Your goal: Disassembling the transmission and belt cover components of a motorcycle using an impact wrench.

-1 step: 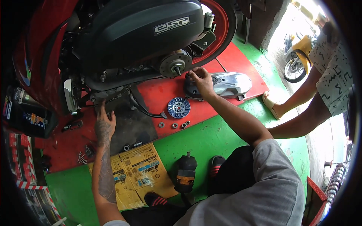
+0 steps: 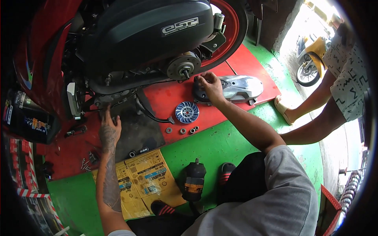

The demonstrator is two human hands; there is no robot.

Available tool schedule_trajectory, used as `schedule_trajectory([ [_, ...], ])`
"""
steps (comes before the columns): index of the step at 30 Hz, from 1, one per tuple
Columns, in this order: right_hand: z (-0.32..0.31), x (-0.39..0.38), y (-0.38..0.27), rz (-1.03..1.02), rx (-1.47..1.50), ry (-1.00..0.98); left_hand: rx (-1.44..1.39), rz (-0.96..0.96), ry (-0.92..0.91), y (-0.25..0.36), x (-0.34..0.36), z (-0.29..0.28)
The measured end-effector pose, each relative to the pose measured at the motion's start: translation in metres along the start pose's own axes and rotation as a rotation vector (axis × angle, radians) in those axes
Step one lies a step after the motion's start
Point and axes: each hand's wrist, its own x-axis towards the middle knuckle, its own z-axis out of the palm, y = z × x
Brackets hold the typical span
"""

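My left hand (image 2: 109,129) is stretched out with its fingers apart below the scooter's open engine case (image 2: 114,96). Its fingertips come up to the lower edge of that case; whether they touch it I cannot tell. At the rear, my right hand (image 2: 211,84) has thumb and fingers pinched together, just right of the round clutch (image 2: 183,67) and its protruding shaft. Anything inside the pinch is hidden. Behind this hand lies a silver crankcase cover (image 2: 244,86). A finned silver pulley face (image 2: 186,112) rests on the red platform (image 2: 169,92) between my arms.
Several small nuts and washers (image 2: 183,131) lie along the platform's edge. A socket (image 2: 142,151) and loose bolts (image 2: 85,164) are at the left. On the green floor stands a black impact wrench (image 2: 194,181) beside flattened yellow cardboard (image 2: 147,177). Another person's leg (image 2: 311,114) is at the right.
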Motion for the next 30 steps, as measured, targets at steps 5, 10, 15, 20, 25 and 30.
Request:
schedule_trajectory([
  [5, 0.004, -0.014, 0.016, 0.090, -0.008, -0.086, -0.019, 0.020, 0.009, -0.002, 0.000, 0.001],
  [10, 0.008, -0.013, 0.021, 0.154, -0.020, -0.109, 0.038, 0.018, -0.001, 0.000, 0.001, -0.002],
  [15, 0.017, -0.018, 0.015, 0.200, 0.059, -0.099, 0.001, -0.103, 0.015, 0.005, 0.010, -0.006],
  [20, 0.028, -0.039, 0.020, 0.131, -0.001, -0.205, -0.422, -0.145, 0.291, 0.019, 0.044, -0.016],
  [25, 0.057, -0.063, 0.000, -0.208, -0.210, -0.553, -0.707, -0.426, 0.090, 0.031, 0.078, -0.030],
  [30, 0.072, -0.071, -0.044, 0.069, -0.132, -0.398, -1.210, -0.768, -0.269, 0.048, 0.106, -0.041],
])
